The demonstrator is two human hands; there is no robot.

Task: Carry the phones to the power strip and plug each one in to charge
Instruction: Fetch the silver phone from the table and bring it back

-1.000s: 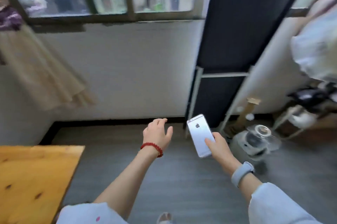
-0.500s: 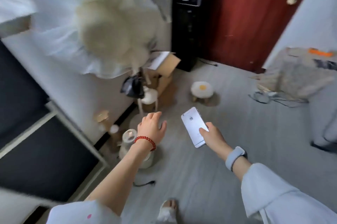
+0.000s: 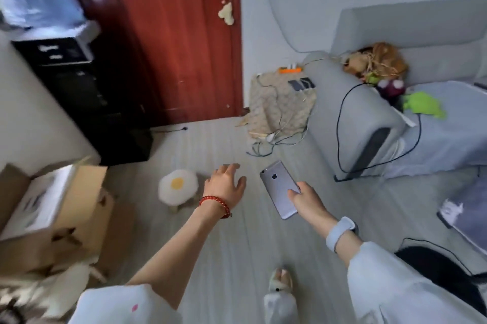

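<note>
My right hand (image 3: 308,199) grips a silver phone (image 3: 279,186) by its lower end, back side up, held out over the floor. My left hand (image 3: 225,184), with a red bead bracelet at the wrist, hangs open and empty to the left of the phone. Ahead, a beige cloth-covered stand (image 3: 279,110) beside the sofa carries an orange and white power strip (image 3: 290,69) at its far edge. Two dark phones (image 3: 301,84) lie just in front of the strip. Loose charging cables (image 3: 276,136) trail from the cloth down to the floor.
A grey sofa (image 3: 355,112) with plush toys (image 3: 376,62) and a black cord stands right. A red door (image 3: 184,33) faces me, a black cabinet (image 3: 87,97) to its left. An egg-shaped stool (image 3: 178,189) and a cardboard box (image 3: 52,213) sit on the left floor.
The view has swung right, from the window wall past the shelf to the door and sofa. The phone stays in my right hand and my left hand stays open.
</note>
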